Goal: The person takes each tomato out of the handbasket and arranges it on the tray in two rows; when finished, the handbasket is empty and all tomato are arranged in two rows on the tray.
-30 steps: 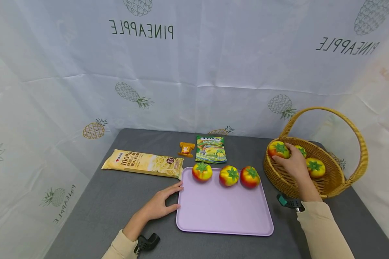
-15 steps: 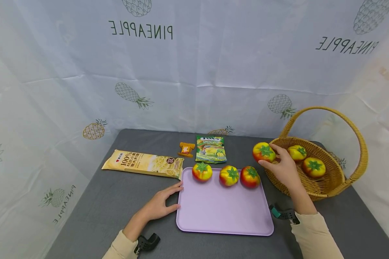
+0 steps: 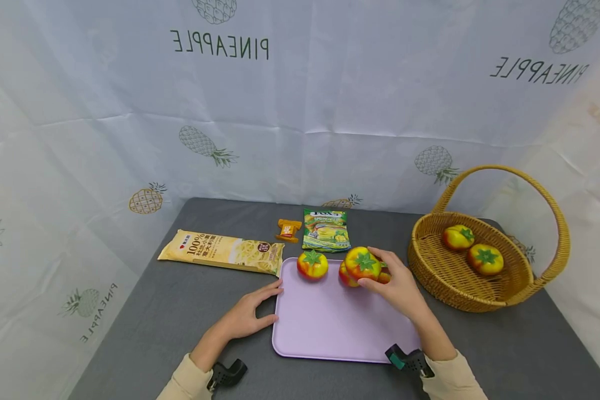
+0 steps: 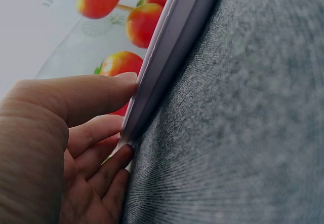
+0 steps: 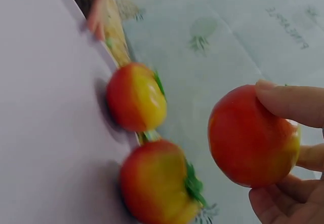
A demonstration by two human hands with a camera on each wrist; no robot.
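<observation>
My right hand (image 3: 400,286) grips a red-and-yellow tomato (image 3: 362,263) with a green leafy top, holding it above the far part of the lilac tray (image 3: 340,328). Thumb and fingertips press its sides in the right wrist view, where its red underside (image 5: 245,138) shows. Along the tray's far edge sit a left tomato (image 3: 312,265), a middle tomato (image 3: 346,275) partly covered by the held one, and a right tomato (image 3: 384,276) mostly hidden by my hand. With fingers spread, my left hand (image 3: 245,316) touches the tray's left rim (image 4: 152,67).
At the right stands a wicker basket (image 3: 442,286) with a tall handle; a rear tomato (image 3: 458,237) and a front tomato (image 3: 485,259) lie inside. Beyond the tray are a green packet (image 3: 325,230) and a small orange wrapped snack (image 3: 288,230). A noodle pack (image 3: 222,251) lies left.
The right hand has lifted a tomato out of the basket and carried it left over the tray. My left hand has stayed at the tray's rim.
</observation>
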